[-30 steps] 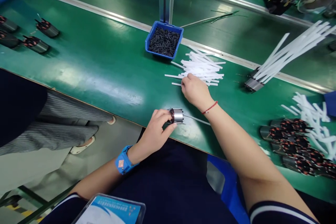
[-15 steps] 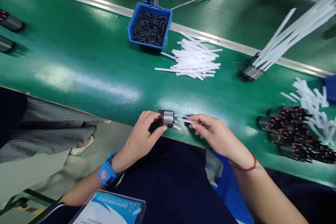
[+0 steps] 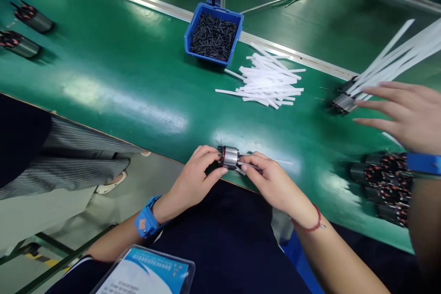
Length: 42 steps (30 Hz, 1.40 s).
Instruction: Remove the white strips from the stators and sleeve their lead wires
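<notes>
At the table's near edge lies a small motor stator (image 3: pixel 230 157), a grey metal cylinder with orange-brown windings, on its side. My left hand (image 3: pixel 198 172) grips it by the left end, thumb below and fingers above. My right hand (image 3: pixel 267 177) is closed at the stator's right end, its fingertips pinching a thin white strip (image 3: pixel 283 162) close against the slots. Another short white strip end (image 3: pixel 240 171) pokes out beneath those fingers. The fingers partly hide how far the strips go in.
A blue bin (image 3: pixel 189 46) holds many small black pieces; beside it is a pile of white strips (image 3: pixel 270 80). A stator holding long strips (image 3: pixel 344 102), more stators (image 3: pixel 382 179) and a co-worker's hand (image 3: pixel 403 110) are at right. Two stators (image 3: pixel 24 46) lie far left.
My right hand has moved left along the strip, up to the stator. A co-worker's hand has come in at the right. The view has shifted a little to the left.
</notes>
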Tool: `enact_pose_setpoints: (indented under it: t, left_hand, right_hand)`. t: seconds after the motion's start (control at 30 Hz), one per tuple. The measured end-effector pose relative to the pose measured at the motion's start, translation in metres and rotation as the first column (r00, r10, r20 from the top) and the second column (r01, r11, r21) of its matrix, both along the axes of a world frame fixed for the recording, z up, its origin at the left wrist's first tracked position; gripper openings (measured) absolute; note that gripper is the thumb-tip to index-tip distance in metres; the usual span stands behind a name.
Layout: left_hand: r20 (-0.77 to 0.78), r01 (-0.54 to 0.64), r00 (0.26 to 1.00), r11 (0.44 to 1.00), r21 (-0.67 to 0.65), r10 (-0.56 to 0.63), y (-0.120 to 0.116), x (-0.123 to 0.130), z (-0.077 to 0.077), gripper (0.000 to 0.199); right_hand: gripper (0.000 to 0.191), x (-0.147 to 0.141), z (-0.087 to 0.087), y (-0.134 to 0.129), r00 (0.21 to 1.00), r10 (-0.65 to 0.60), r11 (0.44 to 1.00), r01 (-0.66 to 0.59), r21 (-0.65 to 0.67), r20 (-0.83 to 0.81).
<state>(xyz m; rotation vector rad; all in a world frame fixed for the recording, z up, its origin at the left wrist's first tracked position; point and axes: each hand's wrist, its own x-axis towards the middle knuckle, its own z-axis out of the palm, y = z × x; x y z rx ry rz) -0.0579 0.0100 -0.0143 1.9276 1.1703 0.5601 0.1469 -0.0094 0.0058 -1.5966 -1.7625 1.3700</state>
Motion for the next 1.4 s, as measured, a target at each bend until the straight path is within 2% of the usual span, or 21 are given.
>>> enact_pose_setpoints:
  t: [0.23, 0.47, 0.67, 0.73, 0.9, 1.07, 1.13, 1.2, 1.3, 1.4]
  left_hand:
    - [0.015, 0.033, 0.999, 0.998, -0.057, -0.032, 0.001, -0.003, 0.003, 0.012]
    - [0.055, -0.021, 0.998, 0.993, -0.114, 0.027, 0.001, 0.003, 0.003, 0.009]
    - [0.148, 0.109, 0.985, 0.986, -0.124, -0.091, 0.006, 0.0, 0.006, 0.019]
    - [0.139, 0.082, 0.988, 0.991, -0.101, -0.067, 0.006, 0.0, 0.004, 0.018]
    - [0.128, -0.072, 0.989, 0.997, 0.007, 0.071, -0.002, 0.007, -0.004, 0.014]
    - [0.151, -0.157, 0.98, 0.975, 0.16, 0.133, -0.013, 0.009, -0.008, 0.012]
    - [0.162, -0.168, 0.976, 0.976, 0.137, 0.146, -0.014, 0.008, -0.007, 0.013]
    - [0.175, -0.158, 0.974, 0.986, 0.056, 0.146, -0.013, 0.008, -0.005, 0.014]
    - [0.173, -0.155, 0.972, 0.987, -0.044, 0.16, -0.009, 0.01, -0.001, 0.001]
    - [0.136, -0.189, 0.971, 0.98, -0.06, 0.196, -0.003, 0.013, 0.001, 0.012]
  right_hand:
    - [0.018, -0.01, -0.001, -0.005, 0.999, -0.039, 0.999, 0.038, 0.029, 0.032]
    - [0.018, -0.022, -0.006, -0.016, 0.994, -0.11, 0.994, 0.111, 0.026, -0.024]
    - [0.023, -0.019, -0.016, -0.017, 0.958, -0.256, 0.966, 0.248, -0.074, -0.126]
    - [0.025, -0.02, -0.018, -0.016, 0.945, -0.274, 0.959, 0.254, -0.129, -0.18]
    - [0.025, -0.023, -0.017, -0.014, 0.88, -0.353, 0.927, 0.285, -0.243, -0.317]
    - [0.022, -0.024, -0.015, -0.012, 0.871, -0.375, 0.919, 0.305, -0.249, -0.317]
    - [0.023, -0.023, -0.015, -0.012, 0.893, -0.355, 0.928, 0.3, -0.222, -0.278]
    - [0.025, -0.021, -0.014, -0.013, 0.923, -0.327, 0.94, 0.296, -0.172, -0.201]
    - [0.026, -0.019, -0.013, -0.014, 0.951, -0.296, 0.953, 0.287, -0.1, -0.089]
    - [0.026, -0.017, -0.012, -0.016, 0.956, -0.276, 0.956, 0.263, -0.13, -0.095]
